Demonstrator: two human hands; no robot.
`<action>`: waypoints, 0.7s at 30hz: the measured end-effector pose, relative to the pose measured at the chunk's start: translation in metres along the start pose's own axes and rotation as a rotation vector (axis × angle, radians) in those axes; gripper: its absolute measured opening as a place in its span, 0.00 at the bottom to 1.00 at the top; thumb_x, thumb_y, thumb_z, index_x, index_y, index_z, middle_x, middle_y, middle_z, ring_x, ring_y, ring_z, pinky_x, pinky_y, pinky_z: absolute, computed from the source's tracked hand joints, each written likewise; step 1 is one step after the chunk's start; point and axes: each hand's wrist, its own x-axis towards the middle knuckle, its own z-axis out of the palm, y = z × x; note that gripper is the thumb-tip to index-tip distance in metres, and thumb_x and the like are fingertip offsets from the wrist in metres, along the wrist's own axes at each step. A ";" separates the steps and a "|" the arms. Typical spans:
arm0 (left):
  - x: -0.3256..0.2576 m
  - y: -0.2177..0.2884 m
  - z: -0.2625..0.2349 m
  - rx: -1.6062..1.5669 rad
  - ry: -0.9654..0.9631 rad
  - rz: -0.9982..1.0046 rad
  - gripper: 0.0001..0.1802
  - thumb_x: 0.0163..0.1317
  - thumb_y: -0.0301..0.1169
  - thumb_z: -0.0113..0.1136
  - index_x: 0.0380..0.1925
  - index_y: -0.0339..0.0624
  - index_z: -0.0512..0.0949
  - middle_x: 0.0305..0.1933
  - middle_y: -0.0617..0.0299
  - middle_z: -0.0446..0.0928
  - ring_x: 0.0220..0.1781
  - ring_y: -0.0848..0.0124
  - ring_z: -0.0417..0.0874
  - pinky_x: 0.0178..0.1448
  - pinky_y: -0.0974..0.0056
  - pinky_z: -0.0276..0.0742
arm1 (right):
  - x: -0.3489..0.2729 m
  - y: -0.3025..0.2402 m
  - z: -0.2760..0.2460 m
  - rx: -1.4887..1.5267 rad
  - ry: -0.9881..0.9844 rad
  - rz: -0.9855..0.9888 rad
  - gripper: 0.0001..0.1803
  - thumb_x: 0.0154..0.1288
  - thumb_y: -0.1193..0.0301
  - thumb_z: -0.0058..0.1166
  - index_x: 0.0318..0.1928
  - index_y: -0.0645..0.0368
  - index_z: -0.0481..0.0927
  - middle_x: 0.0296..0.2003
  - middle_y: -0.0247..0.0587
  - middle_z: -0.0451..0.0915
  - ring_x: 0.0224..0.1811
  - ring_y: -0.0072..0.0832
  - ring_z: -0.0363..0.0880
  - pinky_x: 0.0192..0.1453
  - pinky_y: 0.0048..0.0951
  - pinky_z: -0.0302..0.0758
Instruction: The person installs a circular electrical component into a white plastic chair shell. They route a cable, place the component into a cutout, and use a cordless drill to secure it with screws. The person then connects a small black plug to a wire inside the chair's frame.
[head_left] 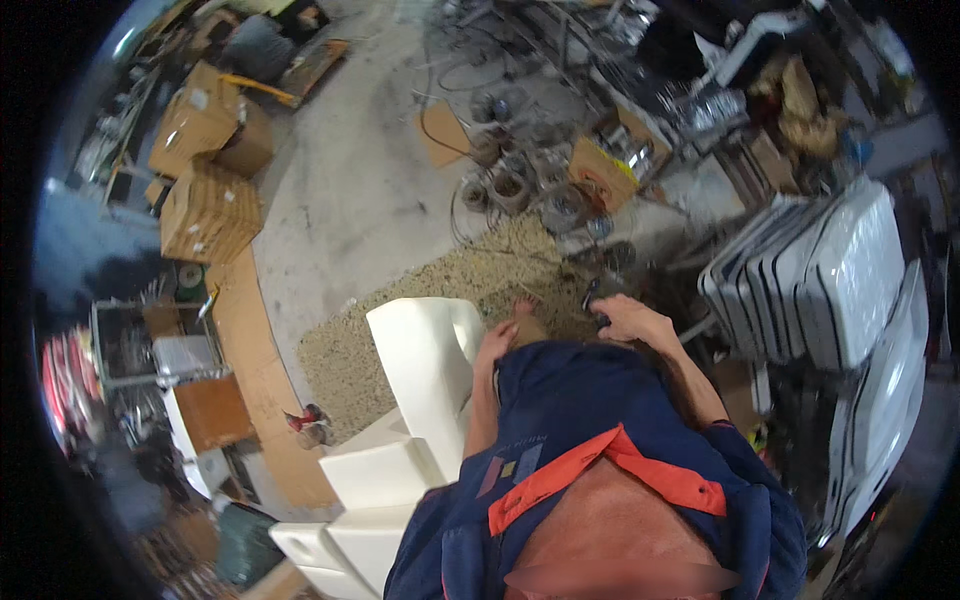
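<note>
My right hand [635, 320] is closed around a small dark tool [594, 300], whose exact kind I cannot make out. It is over the right side of my lap. My left hand [494, 343] rests by my left knee with its fingers loosely stretched and nothing visible in them. Close beside that hand stands a large cream-white foam piece [420, 345] with a curved edge. More cream-white foam blocks [372, 475] are piled at my left. Beneath me lies a speckled tan mat [350, 335], with a bare foot [527, 303] on it.
Cardboard boxes [210, 215] are stacked at the far left, beside a flat cardboard strip [255, 340]. Ahead stand several cans [510, 185] and an open carton [610, 170]. Stacked white panels with dark edges [850, 270] are at my right. A red-and-dark object [308, 418] lies by the mat.
</note>
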 end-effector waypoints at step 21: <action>0.087 0.076 -0.067 0.351 -0.673 -0.317 0.32 0.74 0.50 0.62 0.66 0.37 0.78 0.63 0.56 0.83 0.64 0.65 0.82 0.68 0.61 0.74 | -0.101 0.024 0.303 1.071 0.278 1.252 0.21 0.65 0.61 0.62 0.56 0.57 0.87 0.55 0.50 0.87 0.60 0.44 0.84 0.64 0.43 0.78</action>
